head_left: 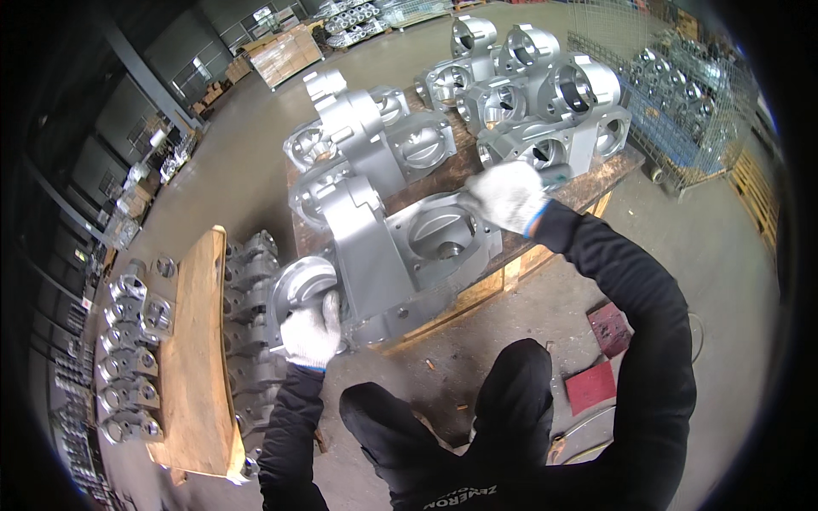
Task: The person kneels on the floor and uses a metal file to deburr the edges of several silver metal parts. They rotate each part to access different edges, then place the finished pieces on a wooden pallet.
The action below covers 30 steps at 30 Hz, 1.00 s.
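Observation:
A large silver metal casting (366,255) with round openings lies on the near edge of the wooden-topped table, in front of me. My left hand (311,337), in a white glove, is closed on its left round end, one finger stretched along the rim. My right hand (504,198), gloved too, is closed at the casting's far right corner. A greyish-green rounded piece (555,175) sticks out beside the right hand; what the fingers hold is hidden. Behind the near casting stands a similar casting (362,128).
More castings (545,85) crowd the table's far right. At left, a wooden board (200,358) stands between rows of castings (128,375). A wire cage (682,111) holds metal parts at the right. Red pieces (590,387) and a hose lie on the floor by my knees.

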Available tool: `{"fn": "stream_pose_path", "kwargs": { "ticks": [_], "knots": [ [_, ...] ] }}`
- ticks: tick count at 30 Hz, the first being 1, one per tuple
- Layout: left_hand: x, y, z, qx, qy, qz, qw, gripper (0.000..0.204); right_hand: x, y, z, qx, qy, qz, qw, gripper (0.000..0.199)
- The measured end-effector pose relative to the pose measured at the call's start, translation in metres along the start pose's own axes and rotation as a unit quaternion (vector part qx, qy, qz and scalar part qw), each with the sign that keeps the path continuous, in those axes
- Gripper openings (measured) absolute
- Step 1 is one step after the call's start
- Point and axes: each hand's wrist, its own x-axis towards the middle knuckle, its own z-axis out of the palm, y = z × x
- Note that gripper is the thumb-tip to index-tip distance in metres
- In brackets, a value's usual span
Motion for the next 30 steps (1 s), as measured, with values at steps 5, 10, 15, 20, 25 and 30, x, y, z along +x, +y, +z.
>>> {"fn": "stream_pose_path", "kwargs": {
  "ticks": [5, 10, 15, 20, 25, 30],
  "knots": [
    [0.010, -0.002, 0.002, -0.013, 0.010, -0.031, 0.999, 0.051, -0.066, 0.019, -0.062, 0.387, -0.061, 0.273, 0.878, 0.048],
    [0.027, -0.008, 0.009, -0.031, -0.045, -0.074, 0.996, 0.058, -0.261, 0.035, -0.026, 0.439, 0.011, 0.448, 0.779, 0.040],
    [0.044, -0.010, 0.003, -0.018, -0.149, -0.116, 0.982, 0.055, -0.489, -0.036, 0.040, 0.454, -0.241, 0.677, 0.528, 0.021],
    [0.048, -0.012, 0.001, -0.074, -0.144, -0.115, 0.980, 0.052, -0.462, -0.079, 0.001, 0.566, 0.134, 0.648, 0.491, 0.008],
    [0.037, -0.020, 0.008, -0.071, 0.066, -0.044, 0.994, 0.039, -0.332, -0.171, -0.031, 0.529, 0.163, 0.430, 0.713, 0.084],
    [0.014, -0.038, 0.004, -0.107, 0.116, 0.042, 0.987, 0.031, -0.231, -0.220, -0.013, 0.266, -0.090, 0.274, 0.920, 0.063]
  ]
}}
